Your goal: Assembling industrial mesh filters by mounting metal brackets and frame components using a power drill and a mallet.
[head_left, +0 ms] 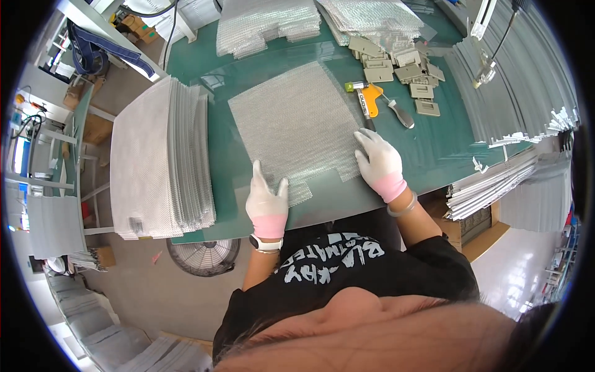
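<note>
A silvery mesh sheet (pixel 291 118) lies flat on the green tabletop (pixel 226 217), with a notch cut into its near edge. My left hand (pixel 268 204), in a white glove with a pink cuff, rests at the sheet's near left corner, index finger and thumb spread. On the near right edge lies my right hand (pixel 379 164), gloved alike, its fingers stretched out along the border. Neither hand grasps anything that I can see. Just beyond the right fingertips are a small hammer (pixel 364 102), an orange tool (pixel 373 98) and a screwdriver (pixel 401 114).
A tall stack of mesh sheets (pixel 158 161) stands at the left. More sheets (pixel 266 25) lie at the far side. Several beige plates (pixel 378 69) are heaped beyond the tools. Stacked grey panels (pixel 505 87) line the right. A fan (pixel 203 257) stands below the table's front edge.
</note>
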